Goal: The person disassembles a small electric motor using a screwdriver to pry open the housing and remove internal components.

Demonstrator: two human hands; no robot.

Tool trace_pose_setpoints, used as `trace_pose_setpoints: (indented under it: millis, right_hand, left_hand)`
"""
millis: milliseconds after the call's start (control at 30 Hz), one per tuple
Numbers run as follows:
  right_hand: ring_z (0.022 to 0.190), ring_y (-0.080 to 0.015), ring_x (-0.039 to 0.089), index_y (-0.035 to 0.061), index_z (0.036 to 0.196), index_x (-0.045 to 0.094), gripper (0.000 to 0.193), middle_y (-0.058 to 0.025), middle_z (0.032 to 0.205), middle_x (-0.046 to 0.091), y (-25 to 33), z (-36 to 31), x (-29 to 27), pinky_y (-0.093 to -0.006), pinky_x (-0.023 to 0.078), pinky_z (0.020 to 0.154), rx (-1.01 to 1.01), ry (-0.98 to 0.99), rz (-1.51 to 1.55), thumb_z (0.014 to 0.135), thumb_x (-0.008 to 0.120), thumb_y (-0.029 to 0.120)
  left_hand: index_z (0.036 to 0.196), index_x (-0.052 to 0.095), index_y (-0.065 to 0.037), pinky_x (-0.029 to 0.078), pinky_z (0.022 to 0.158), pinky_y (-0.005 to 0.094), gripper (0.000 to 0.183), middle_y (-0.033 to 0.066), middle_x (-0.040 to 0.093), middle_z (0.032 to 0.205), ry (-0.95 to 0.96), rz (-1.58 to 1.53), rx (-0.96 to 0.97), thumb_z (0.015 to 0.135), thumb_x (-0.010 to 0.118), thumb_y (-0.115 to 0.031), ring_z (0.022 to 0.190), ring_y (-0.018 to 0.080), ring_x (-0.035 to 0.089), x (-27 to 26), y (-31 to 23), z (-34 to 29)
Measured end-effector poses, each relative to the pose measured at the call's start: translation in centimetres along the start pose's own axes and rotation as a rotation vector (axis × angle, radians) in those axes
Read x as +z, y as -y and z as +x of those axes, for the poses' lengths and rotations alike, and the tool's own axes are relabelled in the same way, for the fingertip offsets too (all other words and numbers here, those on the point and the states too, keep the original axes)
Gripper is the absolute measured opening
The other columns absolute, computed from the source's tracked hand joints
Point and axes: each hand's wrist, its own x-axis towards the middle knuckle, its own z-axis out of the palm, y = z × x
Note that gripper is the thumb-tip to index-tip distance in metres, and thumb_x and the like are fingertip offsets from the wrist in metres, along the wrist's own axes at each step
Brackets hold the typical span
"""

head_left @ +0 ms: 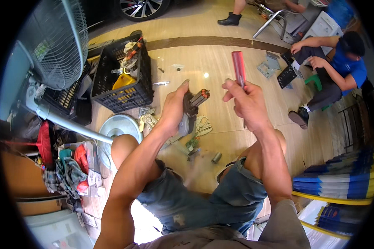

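Note:
My left hand (173, 107) is closed around a dark motor part (190, 106). Its ribbed metal cylinder, with orange-copper windings (204, 94) at the end, sticks out to the right. In my right hand (251, 103) is a screwdriver with a red translucent handle (238, 66) pointing away from me; a bit of its thin shaft shows below my fist. The tool and the motor part are apart. On the floor beneath lie a green circuit board (192, 144), a pale metal plate (203, 126) and a short grey metal cylinder (216, 157).
A black plastic crate (122, 96) of parts stands left, beside a caged fan (56, 45). A round metal base (121, 124) sits near my left knee. At right a seated person in blue (347, 68) handles a dark panel; blue-white stacks (340, 182) fill a yellow-edged rack.

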Motion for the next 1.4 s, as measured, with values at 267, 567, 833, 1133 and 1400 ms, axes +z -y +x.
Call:
trace_pose_setpoints:
  millis: [267, 567, 833, 1133, 1400]
  right_hand:
    - [0.046, -0.0008, 0.035, 0.0001, 0.106, 0.067, 0.024, -0.0003, 0.07, 0.058, 0.5, -1.2, 0.5, -0.0189, 0.023, 0.041, -0.166, 0.093, 0.046, 0.094, 0.065, 0.021]
    - [0.049, -0.0035, 0.038, 0.0013, 0.094, 0.066, 0.031, 0.0025, 0.067, 0.053, -0.3, -1.4, 1.0, -0.0209, 0.03, 0.047, -0.34, 0.029, 0.098, 0.098, 0.061, 0.032]
    - [0.053, -0.0075, 0.049, 0.0006, 0.101, 0.06, 0.034, -0.0013, 0.079, 0.056, -0.2, -1.2, 1.8, -0.0181, 0.035, 0.047, -0.371, -0.017, 0.06, 0.104, 0.049, 0.033]
    - [0.072, -0.0193, 0.068, -0.0053, 0.108, 0.055, 0.02, -0.0174, 0.091, 0.064, 0.2, -1.5, 2.2, -0.0292, 0.058, 0.062, -0.637, -0.035, 0.214, 0.095, 0.062, 0.009]
    - [0.067, -0.0165, 0.067, -0.0031, 0.101, 0.059, 0.018, -0.0125, 0.084, 0.066, -0.2, -1.0, 2.0, -0.0287, 0.058, 0.062, -0.436, -0.093, 0.076, 0.092, 0.069, 0.009]
  left_hand:
    - [0.074, 0.049, -0.012, 0.036, 0.048, 0.0311, 0.048, 0.0068, 0.048, 0.052, 0.113, -0.346, -0.019, 0.098, 0.042, -0.053, 0.044, 0.0177, 0.043, -0.9, -0.5, 0.1]
    - [0.07, 0.046, -0.011, 0.033, 0.048, 0.0324, 0.051, 0.0083, 0.047, 0.051, 0.393, -0.503, -0.046, 0.098, 0.039, -0.053, 0.043, 0.0197, 0.039, -0.8, -0.3, -0.1]
    - [0.072, 0.049, -0.007, 0.038, 0.045, 0.0313, 0.052, 0.0113, 0.049, 0.049, 0.415, -0.495, -0.034, 0.097, 0.041, -0.052, 0.04, 0.0194, 0.044, -0.7, 0.2, 1.0]
    - [0.071, 0.051, -0.007, 0.04, 0.045, 0.0314, 0.053, 0.0084, 0.048, 0.052, 0.399, -0.553, -0.118, 0.097, 0.044, -0.053, 0.04, 0.0195, 0.046, -0.9, 0.2, 1.4]
    - [0.076, 0.05, -0.009, 0.037, 0.048, 0.0319, 0.053, 0.0101, 0.051, 0.052, 0.225, -0.441, -0.092, 0.099, 0.036, -0.055, 0.044, 0.0198, 0.045, -0.6, -0.3, 1.1]
